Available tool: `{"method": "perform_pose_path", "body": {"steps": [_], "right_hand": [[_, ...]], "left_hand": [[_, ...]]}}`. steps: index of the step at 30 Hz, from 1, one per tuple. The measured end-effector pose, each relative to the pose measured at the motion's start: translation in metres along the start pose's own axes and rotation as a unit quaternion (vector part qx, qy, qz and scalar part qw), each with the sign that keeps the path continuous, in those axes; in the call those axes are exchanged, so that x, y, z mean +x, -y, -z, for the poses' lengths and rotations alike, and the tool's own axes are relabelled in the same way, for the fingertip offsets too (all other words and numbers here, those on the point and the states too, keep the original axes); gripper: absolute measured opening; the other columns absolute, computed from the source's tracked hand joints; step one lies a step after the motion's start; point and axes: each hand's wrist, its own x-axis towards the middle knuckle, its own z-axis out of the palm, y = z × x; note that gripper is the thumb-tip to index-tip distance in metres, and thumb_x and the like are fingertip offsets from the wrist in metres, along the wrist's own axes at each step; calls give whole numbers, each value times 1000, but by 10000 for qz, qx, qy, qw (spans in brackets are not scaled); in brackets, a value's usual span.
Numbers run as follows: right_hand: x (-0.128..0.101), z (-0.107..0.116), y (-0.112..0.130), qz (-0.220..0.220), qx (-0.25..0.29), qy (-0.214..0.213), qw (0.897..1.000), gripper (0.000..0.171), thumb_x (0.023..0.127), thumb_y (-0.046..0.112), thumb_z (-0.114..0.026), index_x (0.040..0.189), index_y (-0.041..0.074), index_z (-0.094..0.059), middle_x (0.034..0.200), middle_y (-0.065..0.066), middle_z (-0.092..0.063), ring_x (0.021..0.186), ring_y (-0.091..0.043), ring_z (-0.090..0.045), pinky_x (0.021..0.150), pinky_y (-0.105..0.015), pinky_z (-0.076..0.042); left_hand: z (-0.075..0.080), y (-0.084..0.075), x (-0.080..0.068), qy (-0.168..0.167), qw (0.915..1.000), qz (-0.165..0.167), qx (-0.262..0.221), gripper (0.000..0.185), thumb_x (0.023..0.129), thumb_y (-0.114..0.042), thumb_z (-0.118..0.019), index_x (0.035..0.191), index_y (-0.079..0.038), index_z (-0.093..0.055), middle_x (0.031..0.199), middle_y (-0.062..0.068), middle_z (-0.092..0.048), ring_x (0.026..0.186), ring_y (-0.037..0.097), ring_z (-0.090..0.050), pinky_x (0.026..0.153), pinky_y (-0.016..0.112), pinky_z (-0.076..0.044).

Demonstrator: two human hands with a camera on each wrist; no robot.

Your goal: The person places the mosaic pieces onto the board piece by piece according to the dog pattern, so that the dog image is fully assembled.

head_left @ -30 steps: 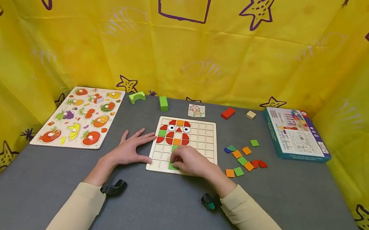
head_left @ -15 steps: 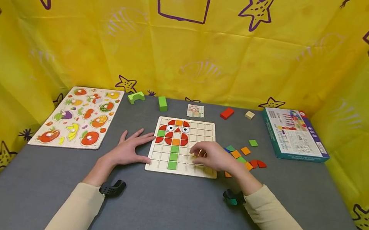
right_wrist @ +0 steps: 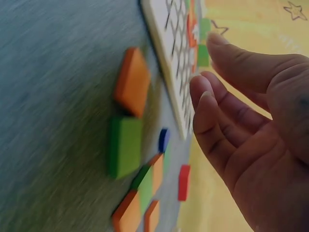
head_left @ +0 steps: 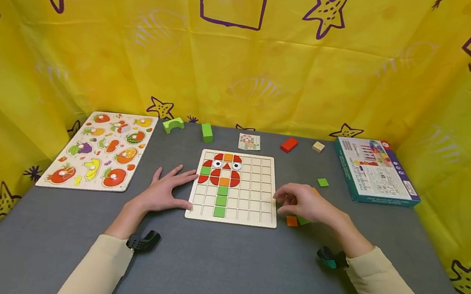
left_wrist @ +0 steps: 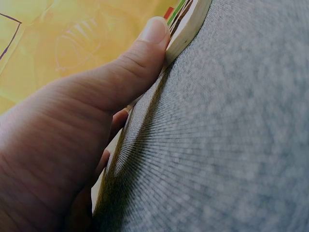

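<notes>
A wooden grid board [head_left: 254, 205] lies on the grey table with a red, orange and green tile picture in its left half. A column of green tiles [head_left: 221, 201] runs down below the red pieces. My left hand [head_left: 164, 191] rests at the board's left edge with spread fingers; in the left wrist view its thumb [left_wrist: 153, 33] touches the rim. Just right of the board, my right hand [head_left: 306, 203] hovers over loose tiles, fingers loosely bent and nothing between them. Beside it lie an orange tile [right_wrist: 132, 82], a green tile [right_wrist: 125, 147] and a blue piece [right_wrist: 164, 140].
A fruit puzzle board [head_left: 103, 149] lies at the left. Along the back are a green arch [head_left: 173, 124], green block [head_left: 207, 133], small picture card [head_left: 249, 142], red block [head_left: 289, 144] and pale block [head_left: 318, 147]. A game box [head_left: 377, 173] sits at the right.
My right hand has let go of a green tile at the bottom of the column and moved right, off the board to the loose tiles. The left hand stays at the edge.
</notes>
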Motion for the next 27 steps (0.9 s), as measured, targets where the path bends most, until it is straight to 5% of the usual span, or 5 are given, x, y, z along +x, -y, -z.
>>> {"method": "perform_pose_path", "body": {"steps": [12, 27], "right_hand": [[-21, -4, -21, 18, -193, 439, 9988, 22, 88, 12, -80, 107, 5, -72, 102, -1, -63, 81, -12, -57, 73, -29, -52], [-10, -5, -25, 88, -361, 312, 9988, 10, 91, 5, -75, 94, 10, -67, 85, 6, -60, 75, -11, -54, 70, -30, -50]], "left_hand": [[1, -2, -1, 6, 10000, 29, -25, 94, 78, -54, -83, 154, -16, -45, 160, 5, -38, 151, 39, -14, 110, 70, 9], [-1, -1, -1, -40, 10000, -55, -34, 93, 78, -54, -83, 154, -15, -45, 160, 6, -38, 151, 39, -15, 110, 70, 9]]}}
